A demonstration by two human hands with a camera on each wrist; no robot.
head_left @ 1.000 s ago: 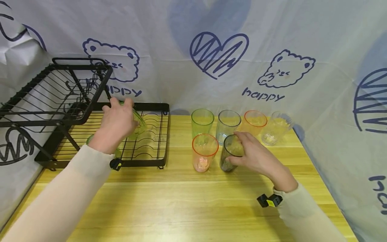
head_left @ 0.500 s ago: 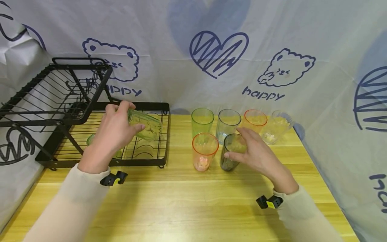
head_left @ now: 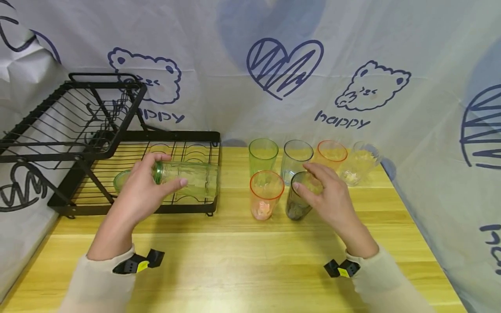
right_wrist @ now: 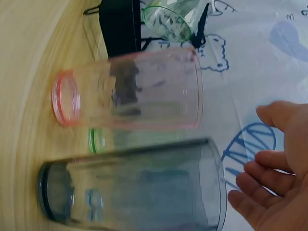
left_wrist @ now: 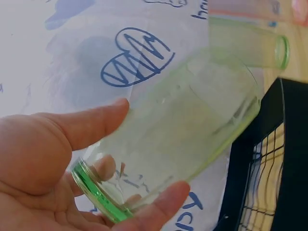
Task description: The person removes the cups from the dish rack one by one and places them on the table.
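My left hand [head_left: 146,187] grips a pale green drinking glass [head_left: 195,176] near its thick base. The glass lies on its side in the air over the black dish rack [head_left: 184,208], mouth pointing right. In the left wrist view, thumb and fingers wrap the lower end of the green glass [left_wrist: 163,125]. My right hand [head_left: 332,195] hovers at the rim of a dark grey glass [head_left: 298,211], fingers spread and loosely bent. The right wrist view shows the fingertips [right_wrist: 238,197] just past the rim of the upright grey glass [right_wrist: 139,187], holding nothing.
A red-rimmed glass [head_left: 263,195] stands left of the grey one. Behind them are a green glass [head_left: 263,156], a bluish glass [head_left: 297,158], an orange-rimmed glass [head_left: 332,158] and a clear glass [head_left: 358,167]. Another green glass [head_left: 120,180] sits in the rack under its upper tier [head_left: 70,152].
My left hand has lifted the green glass, turned it from tilted to sideways and drawn it toward me. My right hand stays by the grey glass, its thumb shifting slightly at the rim.
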